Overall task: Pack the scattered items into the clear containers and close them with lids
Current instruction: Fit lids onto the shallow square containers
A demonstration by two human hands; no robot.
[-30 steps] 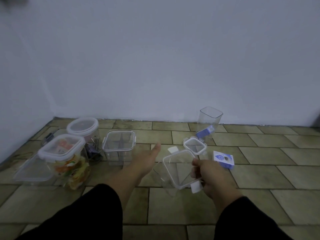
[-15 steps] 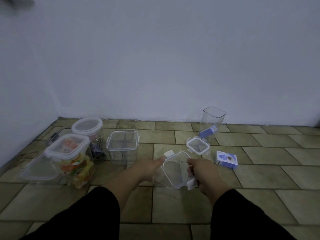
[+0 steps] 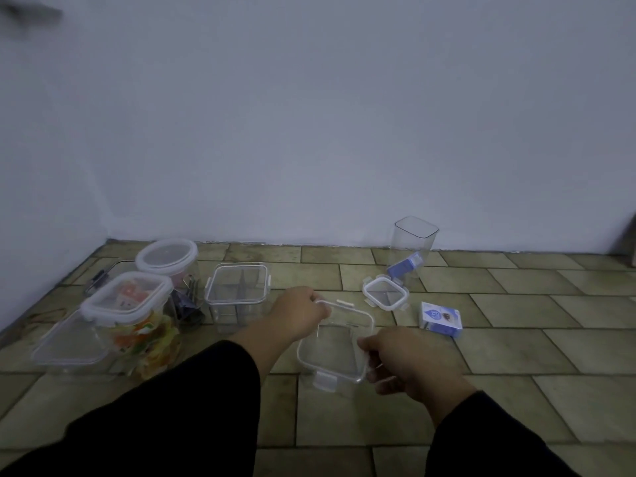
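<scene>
Centrally, the left hand [image 3: 298,309] pinched the far left corner of a square lid [image 3: 335,340], fingers closed on its rim, while the right hand [image 3: 401,361] gripped the near right edge, fingers curled shut around it. The lid hung low over the floor [image 3: 516,356], apparently above a clear box whose outline was too faint to confirm. Seating it well would probably require levelling the lid, aligning all four corners, then pressing each side clip [image 3: 324,380] down in turn. A smaller lid [image 3: 385,292] lay just beyond, near a tall open jar [image 3: 413,246] holding a blue carton [image 3: 404,266]. Another blue carton [image 3: 441,319] lay loose to the right, unpacked. At left stood a closed divided box [image 3: 237,287], a packed snack box [image 3: 130,304] and a round tub [image 3: 167,258].
</scene>
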